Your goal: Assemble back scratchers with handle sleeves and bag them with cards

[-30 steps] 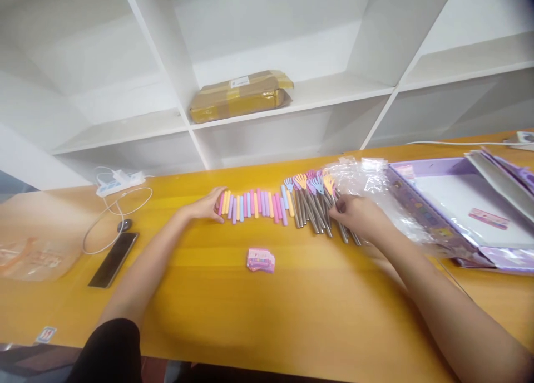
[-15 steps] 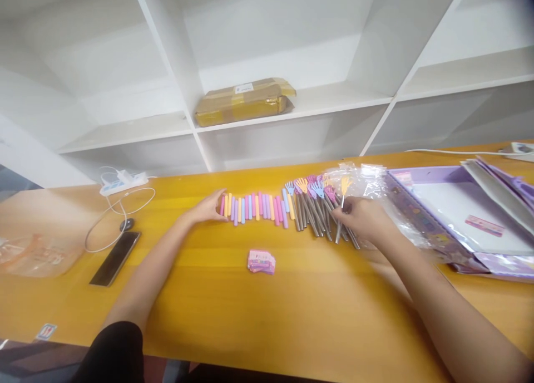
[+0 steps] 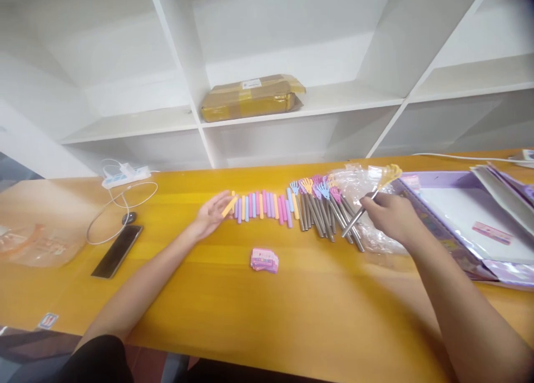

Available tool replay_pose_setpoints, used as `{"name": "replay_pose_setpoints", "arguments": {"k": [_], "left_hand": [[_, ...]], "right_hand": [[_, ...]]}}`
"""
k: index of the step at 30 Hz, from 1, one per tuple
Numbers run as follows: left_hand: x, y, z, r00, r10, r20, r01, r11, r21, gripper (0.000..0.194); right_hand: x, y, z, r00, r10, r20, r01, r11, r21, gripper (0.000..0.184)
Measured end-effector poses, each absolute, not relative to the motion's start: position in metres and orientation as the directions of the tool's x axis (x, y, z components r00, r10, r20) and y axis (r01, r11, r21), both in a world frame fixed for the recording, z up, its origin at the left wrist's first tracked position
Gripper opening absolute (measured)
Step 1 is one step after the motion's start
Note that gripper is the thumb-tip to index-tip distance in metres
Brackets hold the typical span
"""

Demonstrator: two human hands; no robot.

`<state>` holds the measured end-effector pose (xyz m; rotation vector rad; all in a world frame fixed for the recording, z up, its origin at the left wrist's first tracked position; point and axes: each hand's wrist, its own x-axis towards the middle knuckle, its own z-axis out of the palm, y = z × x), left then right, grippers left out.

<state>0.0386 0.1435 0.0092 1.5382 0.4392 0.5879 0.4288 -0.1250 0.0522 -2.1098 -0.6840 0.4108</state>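
Note:
My left hand (image 3: 211, 213) is closed on an orange-yellow tube (image 3: 229, 206), tilted at the left end of a row of pink, purple, blue and yellow tubes (image 3: 266, 205). To the right, my right hand (image 3: 386, 213) grips the metal shaft of a back scratcher (image 3: 390, 174) with a yellow hand-shaped head, lifted and slanting with its head up and right. Beside it lies a pile of metal-shafted back scratchers (image 3: 321, 207) with blue, yellow, pink and purple heads. A small stack of pink printed cards (image 3: 264, 260) rests in front of the row.
Clear plastic bags (image 3: 354, 177) lie behind my right hand. A purple box (image 3: 442, 177) with a pink card (image 3: 492, 232) inside stands at the right. Leftward are a phone (image 3: 117, 252), a mouse (image 3: 129, 218), a power strip (image 3: 125, 177) and a cable. A taped parcel (image 3: 253, 99) sits on the shelf.
My right hand has lifted the yellow-headed back scratcher off the pile, up and to the right. My left hand has taken an orange-yellow tube from the row's left end.

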Motion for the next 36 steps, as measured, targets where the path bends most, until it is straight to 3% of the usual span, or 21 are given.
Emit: {"name": "replay_pose_setpoints", "arguments": {"k": [3, 6, 9, 12, 19, 36], "left_hand": [[0.034, 0.100, 0.005, 0.833, 0.550, -0.059, -0.058, 0.193, 0.979, 0.078], [0.034, 0.068, -0.004, 0.877, 0.447, -0.178, 0.030, 0.319, 0.947, 0.065], [0.032, 0.054, -0.016, 0.910, 0.373, -0.179, 0.091, 0.240, 0.966, 0.059], [0.028, 0.049, -0.026, 0.911, 0.385, -0.151, 0.140, 0.057, 0.989, 0.066], [0.028, 0.044, -0.019, 0.881, 0.470, 0.056, 0.090, -0.283, 0.955, 0.053], [0.031, 0.046, -0.019, 0.892, 0.449, 0.042, 0.125, -0.336, 0.934, 0.044]], "right_hand": [[0.388, -0.116, 0.047, 0.735, 0.673, -0.081, 0.177, -0.306, -0.935, 0.030], [0.332, -0.103, 0.025, 0.622, 0.776, -0.108, -0.005, -0.135, -0.991, 0.036], [0.290, -0.098, 0.001, 0.497, 0.854, -0.152, -0.247, -0.029, -0.969, 0.042], [0.275, -0.106, -0.012, 0.408, 0.895, -0.180, -0.444, 0.022, -0.896, 0.041], [0.273, -0.116, -0.021, 0.371, 0.912, -0.176, -0.506, 0.039, -0.862, 0.039], [0.274, -0.114, -0.024, 0.373, 0.917, -0.140, -0.487, 0.065, -0.871, 0.037]]}}
